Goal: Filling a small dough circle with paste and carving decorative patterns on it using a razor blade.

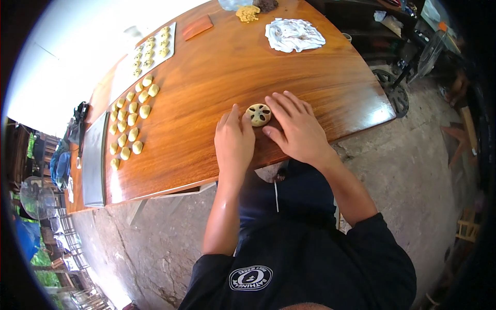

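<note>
A small round pastry with dark petal-shaped slots lies on the wooden table near its front edge. My left hand rests at its left side, fingers stretched forward and the thumb side touching or nearly touching the rim. On the other side my right hand lies with fingers extended and thumb apart, its fingertips close to the pastry's right edge. Neither hand grips anything. Several plain pale-yellow dough balls sit in rows to the left. Farther back, shaped pastries with dark marks stand in rows on a white tray.
A crumpled white cloth lies at the far right of the table. Behind are a yellow crumbly heap, a dark lump and an orange-red flat piece. A dark flat tray lies at the left end.
</note>
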`<state>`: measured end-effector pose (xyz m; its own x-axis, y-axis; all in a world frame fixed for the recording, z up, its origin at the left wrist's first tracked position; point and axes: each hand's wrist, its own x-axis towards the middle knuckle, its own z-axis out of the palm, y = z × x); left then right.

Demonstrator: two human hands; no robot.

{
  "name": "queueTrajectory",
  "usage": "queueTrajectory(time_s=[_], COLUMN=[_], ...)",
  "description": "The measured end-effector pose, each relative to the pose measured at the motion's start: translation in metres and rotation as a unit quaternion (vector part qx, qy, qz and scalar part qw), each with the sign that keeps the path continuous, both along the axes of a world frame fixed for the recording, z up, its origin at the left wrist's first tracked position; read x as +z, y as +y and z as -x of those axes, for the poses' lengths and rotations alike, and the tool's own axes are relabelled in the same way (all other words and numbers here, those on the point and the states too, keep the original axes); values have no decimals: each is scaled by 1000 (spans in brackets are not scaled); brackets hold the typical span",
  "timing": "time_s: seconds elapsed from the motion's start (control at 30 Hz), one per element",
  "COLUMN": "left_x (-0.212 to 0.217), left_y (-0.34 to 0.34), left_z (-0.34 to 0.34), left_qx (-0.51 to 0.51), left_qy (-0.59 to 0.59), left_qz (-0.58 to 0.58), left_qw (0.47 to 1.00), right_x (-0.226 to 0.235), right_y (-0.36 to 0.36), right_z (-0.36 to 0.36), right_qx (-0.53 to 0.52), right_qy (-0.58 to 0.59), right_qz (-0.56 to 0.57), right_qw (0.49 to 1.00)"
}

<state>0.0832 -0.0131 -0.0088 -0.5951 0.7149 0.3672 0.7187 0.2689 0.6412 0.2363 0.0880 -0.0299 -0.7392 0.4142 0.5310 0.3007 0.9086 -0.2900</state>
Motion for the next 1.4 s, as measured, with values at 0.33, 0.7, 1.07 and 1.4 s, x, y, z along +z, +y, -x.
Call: queueTrajectory(time_s=[0.33, 0.7, 1.07, 1.4], left_x=[11, 19, 10, 10], left_y=[28, 5, -23, -59], left_z=[37, -14, 0, -39], left_qx=[-66, -131, -94, -76], left_qy=[-99, -36, -582, -592], left_qz=[138, 27, -252, -313], left_qw=[983, 990, 767, 739], right_x=[-1, -1, 18, 20], right_y=[5, 6, -22, -51], right_z=[-8, -19, -15, 9], right_qx=[-17, 4, 121, 197], right_qy=[229, 245, 339, 281], right_qz=[108, 144, 581, 740], right_qw=[967, 959, 730, 578])
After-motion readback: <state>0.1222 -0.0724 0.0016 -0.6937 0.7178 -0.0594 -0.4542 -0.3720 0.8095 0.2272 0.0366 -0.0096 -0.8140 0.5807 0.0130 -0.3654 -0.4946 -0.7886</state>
